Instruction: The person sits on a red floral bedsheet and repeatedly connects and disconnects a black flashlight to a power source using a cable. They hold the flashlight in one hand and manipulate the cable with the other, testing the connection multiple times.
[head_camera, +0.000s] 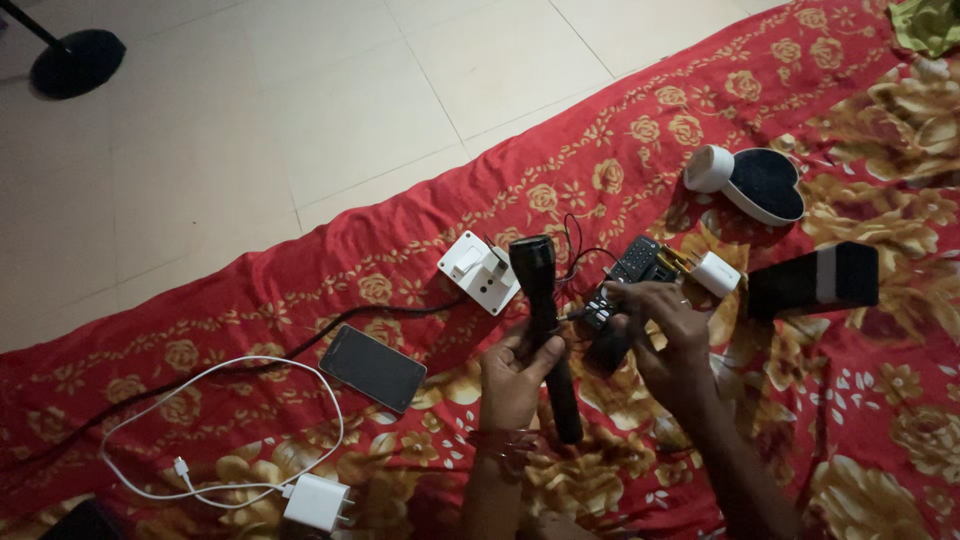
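The left hand (512, 372) is wrapped around the middle of a black flashlight (545, 325), whose head points away from the person, above the red flowered bedspread (420, 200). Just right of it, the right hand (665, 335) curls over a small black part (607, 352), its fingers also touching a black remote (625, 275). Beyond the left hand lies a white socket box (479, 271); to its left lie a dark phone (373, 367) and a white charger with cable (318, 502).
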